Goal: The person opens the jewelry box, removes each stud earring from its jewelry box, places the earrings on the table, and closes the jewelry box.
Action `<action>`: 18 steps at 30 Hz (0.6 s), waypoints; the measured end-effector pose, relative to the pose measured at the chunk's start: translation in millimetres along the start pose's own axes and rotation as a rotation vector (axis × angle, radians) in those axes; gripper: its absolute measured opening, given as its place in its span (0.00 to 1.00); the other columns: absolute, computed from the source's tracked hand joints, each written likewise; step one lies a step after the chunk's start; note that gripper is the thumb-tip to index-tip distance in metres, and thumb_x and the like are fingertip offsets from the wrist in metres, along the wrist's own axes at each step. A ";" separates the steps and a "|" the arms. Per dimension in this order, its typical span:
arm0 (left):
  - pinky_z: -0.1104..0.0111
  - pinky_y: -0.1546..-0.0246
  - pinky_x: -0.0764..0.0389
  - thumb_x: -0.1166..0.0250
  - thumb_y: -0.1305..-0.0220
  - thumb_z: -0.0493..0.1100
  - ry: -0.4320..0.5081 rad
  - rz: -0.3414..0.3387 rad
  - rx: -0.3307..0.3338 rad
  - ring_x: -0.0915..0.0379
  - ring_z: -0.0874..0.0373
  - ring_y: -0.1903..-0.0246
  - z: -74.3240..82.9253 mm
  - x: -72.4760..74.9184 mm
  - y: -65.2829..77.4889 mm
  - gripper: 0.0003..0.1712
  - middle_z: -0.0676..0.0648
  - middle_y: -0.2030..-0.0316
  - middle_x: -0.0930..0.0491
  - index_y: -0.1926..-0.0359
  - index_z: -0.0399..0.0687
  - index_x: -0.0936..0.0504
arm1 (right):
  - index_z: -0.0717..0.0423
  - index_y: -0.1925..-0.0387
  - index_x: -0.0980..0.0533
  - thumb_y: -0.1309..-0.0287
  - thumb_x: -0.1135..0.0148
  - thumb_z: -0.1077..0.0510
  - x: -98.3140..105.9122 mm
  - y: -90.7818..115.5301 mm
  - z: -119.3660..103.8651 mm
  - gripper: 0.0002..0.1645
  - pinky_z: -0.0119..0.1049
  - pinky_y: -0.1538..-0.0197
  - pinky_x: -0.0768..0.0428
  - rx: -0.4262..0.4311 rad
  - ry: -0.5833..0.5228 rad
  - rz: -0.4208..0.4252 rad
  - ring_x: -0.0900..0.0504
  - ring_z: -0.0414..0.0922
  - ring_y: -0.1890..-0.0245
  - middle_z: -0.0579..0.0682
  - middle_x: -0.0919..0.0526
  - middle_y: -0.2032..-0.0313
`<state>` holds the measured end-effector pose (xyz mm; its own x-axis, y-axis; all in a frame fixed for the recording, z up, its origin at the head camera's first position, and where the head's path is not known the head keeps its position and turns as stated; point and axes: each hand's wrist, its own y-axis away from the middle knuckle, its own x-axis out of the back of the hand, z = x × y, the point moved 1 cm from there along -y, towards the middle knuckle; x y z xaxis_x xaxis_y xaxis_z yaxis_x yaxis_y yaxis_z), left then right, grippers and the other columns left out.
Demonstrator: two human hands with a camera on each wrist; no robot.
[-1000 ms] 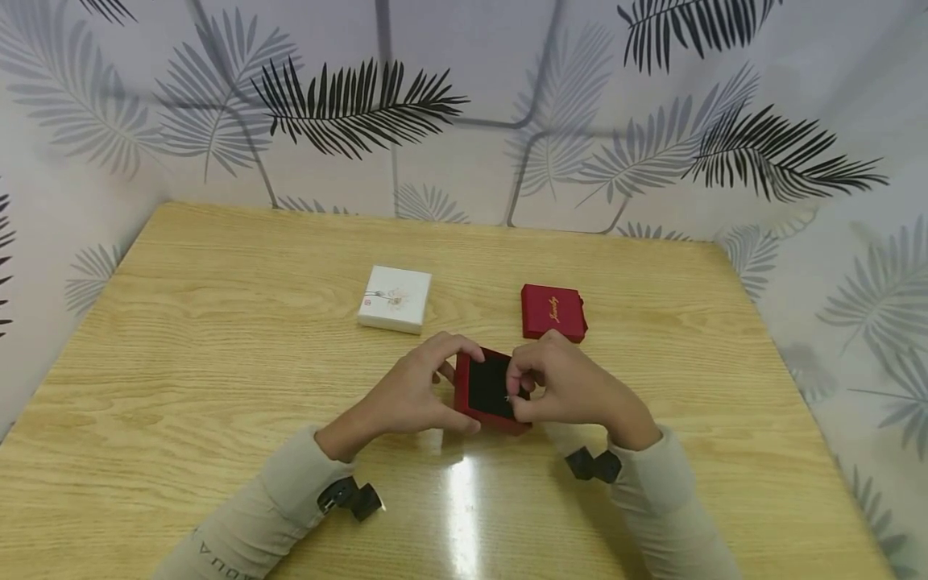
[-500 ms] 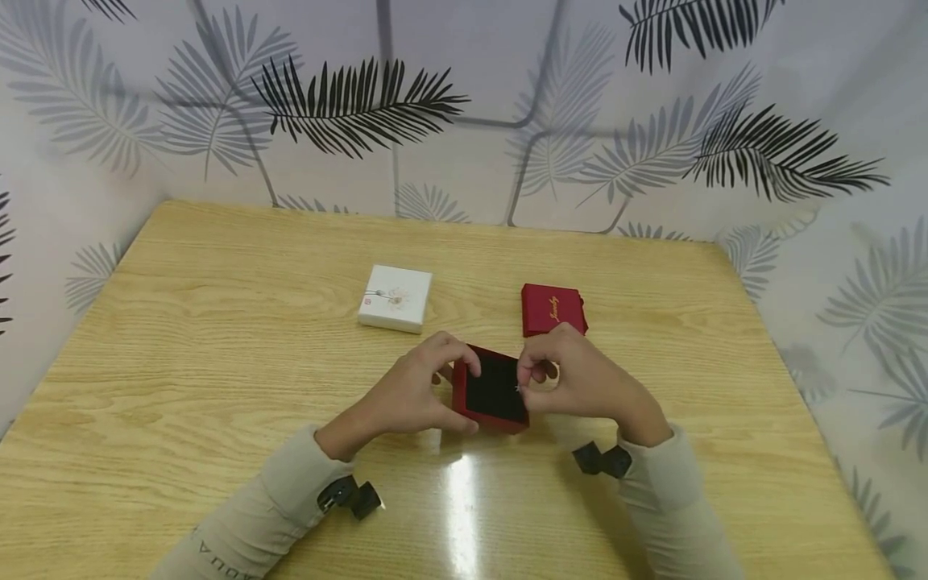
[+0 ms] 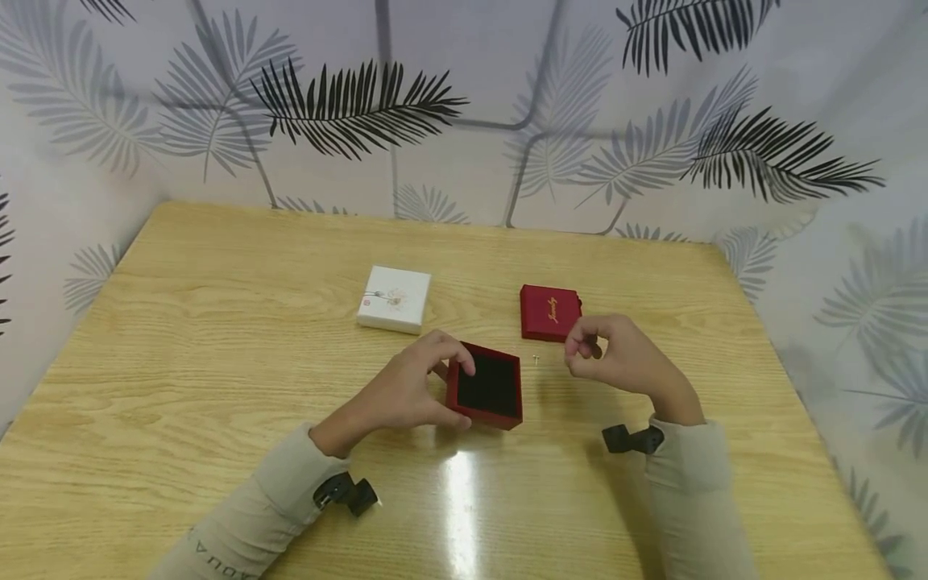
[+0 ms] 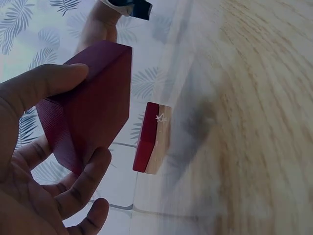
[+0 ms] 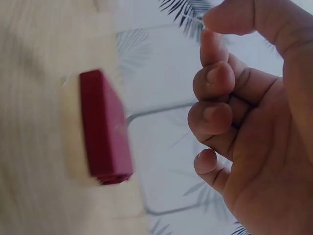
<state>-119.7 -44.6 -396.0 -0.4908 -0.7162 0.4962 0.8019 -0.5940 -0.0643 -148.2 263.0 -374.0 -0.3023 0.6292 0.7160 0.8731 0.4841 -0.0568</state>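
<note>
My left hand (image 3: 409,391) grips an uncovered red jewelry box (image 3: 484,418), thumb on one side and fingers on the other; the left wrist view shows its underside raised off the table. A black pad (image 3: 490,385) fills the box. My right hand (image 3: 627,358) is held to the right of it, thumb and index finger pinching a small earring, whose thin pin (image 5: 191,18) sticks out at the fingertips. Another small earring (image 3: 536,358) stands on the table between box and right hand; the left wrist view shows the earring's star shape (image 4: 161,118).
A red box lid (image 3: 549,312) with gold "Jewelry" lettering and a ribbon lies behind the earring, just beyond my right hand. Farther left is a white box (image 3: 394,298) with a flower print. Leaf-patterned cloth (image 3: 449,173) hangs behind the wooden table (image 3: 217,322).
My right hand has drawn away from the black pad to the right, carrying the pinched earring. The earring on the table has come into sight. My left hand and the box shifted slightly left.
</note>
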 end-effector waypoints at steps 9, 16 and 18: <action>0.53 0.48 0.21 0.17 0.60 0.41 0.026 -0.037 0.055 0.21 0.61 0.61 -2.3 -0.3 -1.0 0.53 0.47 0.37 0.27 0.32 0.56 0.33 | 0.58 0.73 0.22 0.47 0.35 0.67 -8.8 -8.0 41.1 0.03 0.28 0.68 0.30 -0.181 -0.010 -0.083 0.30 0.38 0.73 0.45 0.29 0.78; 0.53 0.47 0.22 0.17 0.61 0.39 0.047 -0.026 0.064 0.21 0.62 0.61 -1.4 0.3 -2.3 0.55 0.49 0.36 0.26 0.30 0.55 0.34 | 0.58 0.74 0.22 0.49 0.35 0.66 -18.4 -12.2 52.9 0.03 0.28 0.69 0.30 -0.200 0.026 -0.108 0.30 0.37 0.75 0.44 0.28 0.79; 0.54 0.47 0.22 0.17 0.61 0.39 0.048 -0.023 0.064 0.21 0.63 0.61 -1.0 0.2 -2.3 0.55 0.50 0.36 0.26 0.31 0.55 0.34 | 0.58 0.75 0.22 0.49 0.35 0.66 -20.8 -13.2 52.9 0.04 0.28 0.69 0.31 -0.187 0.056 -0.109 0.31 0.36 0.76 0.44 0.28 0.79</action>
<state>-122.0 -43.7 -396.6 -0.5237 -0.7206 0.4544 0.8098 -0.5867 0.0030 -173.6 275.8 -424.9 -0.3819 0.5416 0.7489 0.8936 0.4233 0.1495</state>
